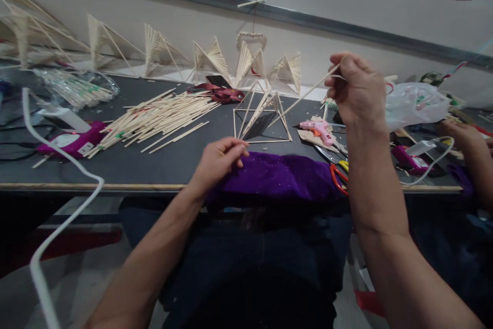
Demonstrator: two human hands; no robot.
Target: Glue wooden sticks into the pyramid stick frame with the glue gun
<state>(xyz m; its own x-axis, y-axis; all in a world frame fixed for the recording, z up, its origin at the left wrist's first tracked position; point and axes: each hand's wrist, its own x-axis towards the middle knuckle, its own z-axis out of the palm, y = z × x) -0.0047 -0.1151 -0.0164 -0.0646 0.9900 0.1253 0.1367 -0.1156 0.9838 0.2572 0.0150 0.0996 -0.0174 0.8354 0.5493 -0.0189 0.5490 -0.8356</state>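
My left hand (221, 162) is closed at the near left corner of a small frame of thin wooden sticks (269, 140), thumb and forefinger together there. The frame has a square base with slanted sticks fanning up from it. My right hand (358, 85), raised above the table, pinches one end of a wooden stick (308, 94). That stick slants down to the left, its lower end by the frame; whether it touches cannot be told. A purple cloth (281, 175) lies at the table edge, just in front of the frame.
Loose sticks (162, 118) are piled left. A pink glue gun (319, 130) and orange-handled scissors (337, 180) lie right. Several finished stick shapes (211, 59) line the wall. A white cable (69, 216) hangs over the left edge. Another person's hand (464, 136) is far right.
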